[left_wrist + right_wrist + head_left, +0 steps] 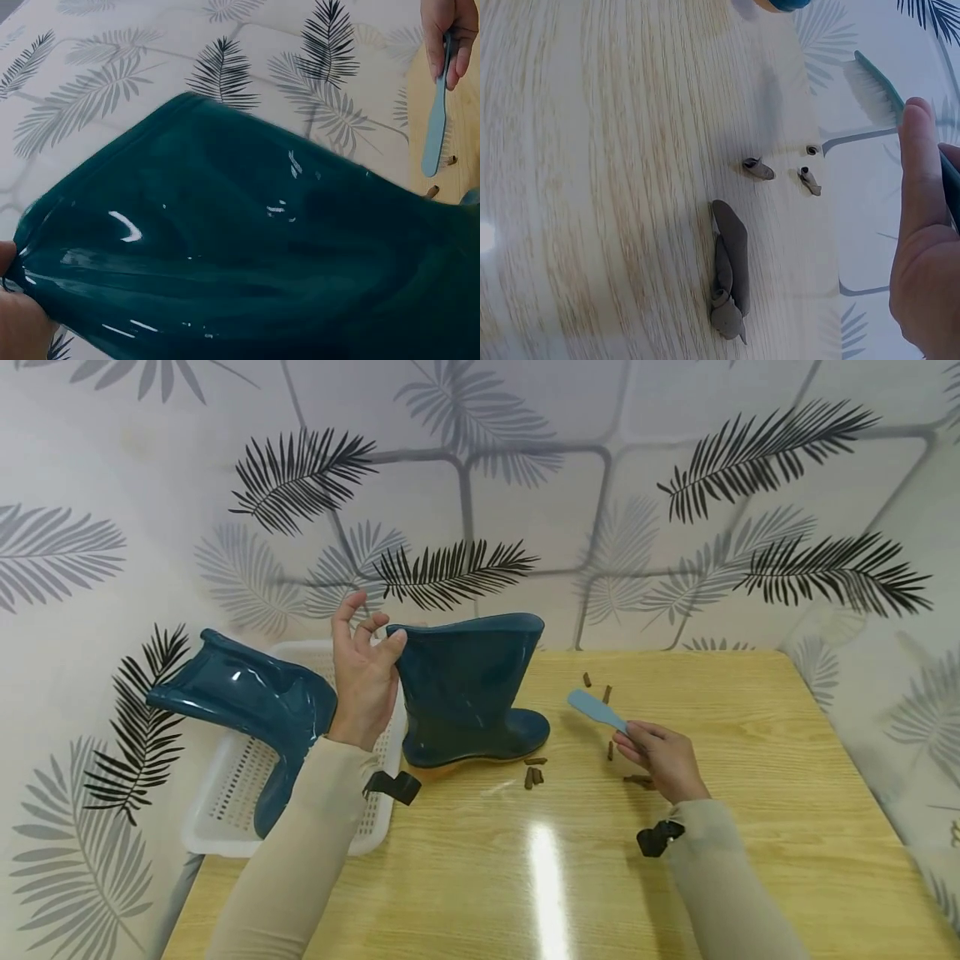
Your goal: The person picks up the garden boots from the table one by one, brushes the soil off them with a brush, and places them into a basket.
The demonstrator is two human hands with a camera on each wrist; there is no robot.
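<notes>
A dark teal rubber boot (465,693) stands upright on the table, its toe toward the right. My left hand (362,685) pinches the left edge of its top opening between thumb and fingers; in the left wrist view the boot shaft (240,225) is drawn to a crease at that grip. My right hand (663,760) holds a light blue brush (595,707) by its handle, above the table to the right of the boot. Its pale bristles point down, as the left wrist view shows on the brush (436,135).
A second teal boot (255,693) lies tilted in a white plastic basket (197,831) on the left. Several brown curled bits (536,762) are scattered by the boot's toe and below the brush on the wooden table (750,735). A leaf-patterned wall (540,510) rises behind.
</notes>
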